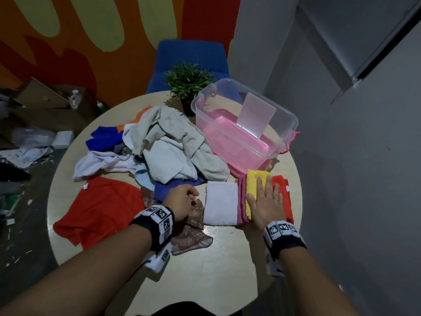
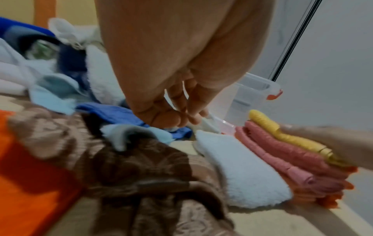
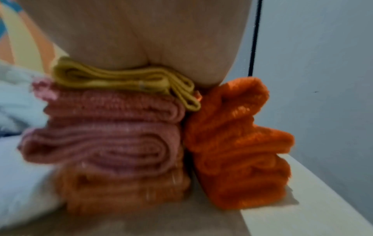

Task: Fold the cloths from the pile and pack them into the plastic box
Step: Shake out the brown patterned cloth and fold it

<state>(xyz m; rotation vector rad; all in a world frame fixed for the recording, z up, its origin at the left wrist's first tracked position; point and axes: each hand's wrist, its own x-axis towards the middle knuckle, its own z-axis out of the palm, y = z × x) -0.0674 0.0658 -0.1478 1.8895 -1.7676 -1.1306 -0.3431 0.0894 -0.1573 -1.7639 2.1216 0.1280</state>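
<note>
My right hand (image 1: pixel 266 206) lies flat, with straight fingers (image 1: pixel 268 187), on the top of a stack of folded cloths at the right edge of the round table (image 1: pixel 205 277). The top one is the yellow cloth (image 1: pixel 252 181); under it is the pink cloth (image 3: pixel 113 135), and the orange cloth (image 3: pixel 238 143) is at the bottom and also stands up on the right side of the stack. The palm presses on the yellow cloth; nothing is gripped.

Just beside this stack, on its left and touching it, lies the folded white cloth (image 1: pixel 220 202).

My left hand (image 1: pixel 182 200) is over the brown patterned cloth (image 1: pixel 191 233), which lies spread and wrinkled on the table in front of me. The fingers (image 2: pixel 177 116) are curled downward with the tips close together, near the blue cloth (image 2: pixel 121 115). I cannot tell if they pinch something, because the wrist view is blurred there.

The pile (image 1: pixel 164 144) of unfolded cloths is in the middle of the table, with a big grey-white one on the top. A large red cloth (image 1: pixel 102 208) lies flat at the left.

The plastic box (image 1: pixel 282 124) stands at the far right of the table, behind the folded stack, on a pink lid (image 1: pixel 293 136). It is open, and a pale flat panel (image 1: pixel 256 115) leans inside it. I see no cloth in it. A small green plant (image 1: pixel 189 80) stands behind the pile, near the box.
</note>
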